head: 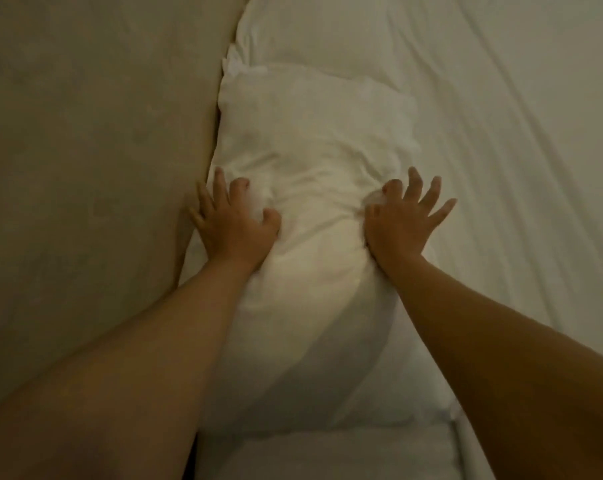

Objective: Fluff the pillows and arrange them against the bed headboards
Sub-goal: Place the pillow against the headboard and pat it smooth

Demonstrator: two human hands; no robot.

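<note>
A white pillow (313, 140) lies lengthwise in the middle of the head view, its left side against the beige padded headboard (92, 150). My left hand (236, 225) presses into the pillow's left side next to the headboard, thumb and forefinger pinching a fold of the cover. My right hand (402, 218) digs into the right side, thumb and forefinger bunching fabric, the other fingers spread over the edge. A second white pillow (310, 32) lies beyond the first, also along the headboard.
The white bedsheet (521, 150) with long creases fills the right side. A grey-white mattress edge or bedding (327, 455) shows at the bottom below the pillow. My two forearms cross the lower half of the view.
</note>
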